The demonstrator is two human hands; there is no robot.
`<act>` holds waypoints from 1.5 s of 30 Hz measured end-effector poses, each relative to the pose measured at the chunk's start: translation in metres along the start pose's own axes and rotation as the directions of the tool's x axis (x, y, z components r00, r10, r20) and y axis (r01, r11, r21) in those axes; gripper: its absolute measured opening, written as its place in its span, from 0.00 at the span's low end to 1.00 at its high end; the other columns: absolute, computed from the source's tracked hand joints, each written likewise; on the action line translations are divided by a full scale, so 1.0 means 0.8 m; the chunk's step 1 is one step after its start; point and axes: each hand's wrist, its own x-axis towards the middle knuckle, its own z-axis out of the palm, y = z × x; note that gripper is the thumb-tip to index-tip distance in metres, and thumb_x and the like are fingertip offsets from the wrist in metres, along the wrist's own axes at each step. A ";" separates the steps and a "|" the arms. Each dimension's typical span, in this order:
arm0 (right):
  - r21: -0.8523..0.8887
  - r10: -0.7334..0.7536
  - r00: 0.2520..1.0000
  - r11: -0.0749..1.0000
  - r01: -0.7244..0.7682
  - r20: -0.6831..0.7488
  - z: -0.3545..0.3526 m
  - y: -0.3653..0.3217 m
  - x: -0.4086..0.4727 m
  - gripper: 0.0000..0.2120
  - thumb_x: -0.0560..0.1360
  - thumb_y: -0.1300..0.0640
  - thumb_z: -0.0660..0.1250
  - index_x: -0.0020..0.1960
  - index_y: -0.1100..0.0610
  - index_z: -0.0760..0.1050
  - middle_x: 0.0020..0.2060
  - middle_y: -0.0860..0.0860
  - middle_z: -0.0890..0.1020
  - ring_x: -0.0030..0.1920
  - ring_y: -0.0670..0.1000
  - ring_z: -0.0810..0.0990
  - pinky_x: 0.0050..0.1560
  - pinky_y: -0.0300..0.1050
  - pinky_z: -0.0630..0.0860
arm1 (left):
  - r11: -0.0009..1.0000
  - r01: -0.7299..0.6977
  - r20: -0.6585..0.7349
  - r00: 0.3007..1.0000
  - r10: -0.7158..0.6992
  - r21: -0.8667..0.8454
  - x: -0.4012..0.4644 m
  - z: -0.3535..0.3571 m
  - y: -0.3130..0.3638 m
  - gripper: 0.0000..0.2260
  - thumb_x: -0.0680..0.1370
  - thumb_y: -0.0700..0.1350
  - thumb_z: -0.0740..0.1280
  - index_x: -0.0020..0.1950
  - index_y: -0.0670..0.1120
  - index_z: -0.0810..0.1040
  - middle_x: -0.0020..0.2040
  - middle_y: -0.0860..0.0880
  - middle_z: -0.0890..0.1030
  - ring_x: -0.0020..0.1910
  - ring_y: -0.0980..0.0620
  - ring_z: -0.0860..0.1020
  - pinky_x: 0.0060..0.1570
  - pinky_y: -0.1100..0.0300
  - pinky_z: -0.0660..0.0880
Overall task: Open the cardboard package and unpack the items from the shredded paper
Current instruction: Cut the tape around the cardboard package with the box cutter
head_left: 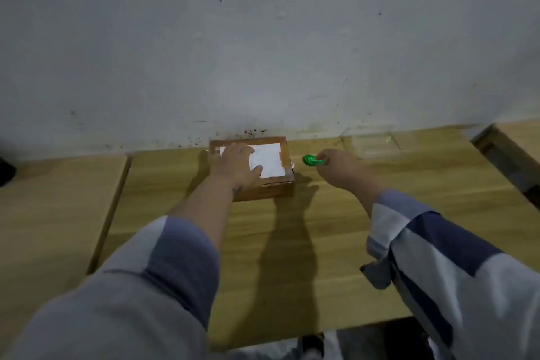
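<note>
My left hand (238, 168) lies flat, fingers straight, pressing the top of the cardboard package (257, 172). My right hand (336, 166) grips a small green tool (312, 160), just right of the box and not touching it. The package sits closed on the pale wooden table (292, 242), back edge against a scuffed, speckled white wall (263, 38). A white label (267, 162) covers the lid; its print is too blurred to read. A clear plastic tray (372, 142) rests near the wall.

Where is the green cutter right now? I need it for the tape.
In the head view, the green cutter is in the right hand, just right of the cardboard box, near the wall.
</note>
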 end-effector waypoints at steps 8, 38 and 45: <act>0.016 0.244 0.970 0.970 -0.243 -0.005 0.039 0.050 0.075 0.21 0.80 0.53 0.56 0.71 0.56 0.62 0.57 0.60 0.77 0.52 0.60 0.78 0.44 0.48 0.73 | 0.993 0.073 -0.013 0.997 -0.072 0.094 0.053 0.069 -0.014 0.29 0.81 0.62 0.46 0.79 0.52 0.45 0.79 0.51 0.42 0.78 0.49 0.39 0.73 0.40 0.36; 0.877 0.169 0.979 0.447 -0.179 0.114 0.030 0.059 0.001 0.22 0.77 0.60 0.64 0.67 0.44 0.64 0.53 0.54 0.75 0.38 0.55 0.81 0.34 0.50 0.81 | 0.987 0.076 -0.026 0.997 -0.073 0.142 0.045 0.098 -0.010 0.31 0.80 0.63 0.42 0.78 0.52 0.36 0.77 0.53 0.33 0.76 0.51 0.32 0.71 0.39 0.31; 0.870 0.053 0.962 0.415 -0.267 0.270 0.033 0.044 -0.044 0.33 0.77 0.67 0.61 0.73 0.41 0.57 0.52 0.58 0.77 0.40 0.53 0.77 0.44 0.50 0.79 | 0.987 0.066 -0.004 0.998 -0.067 0.146 0.008 0.102 0.005 0.31 0.80 0.63 0.42 0.78 0.52 0.36 0.78 0.52 0.34 0.76 0.51 0.32 0.71 0.38 0.32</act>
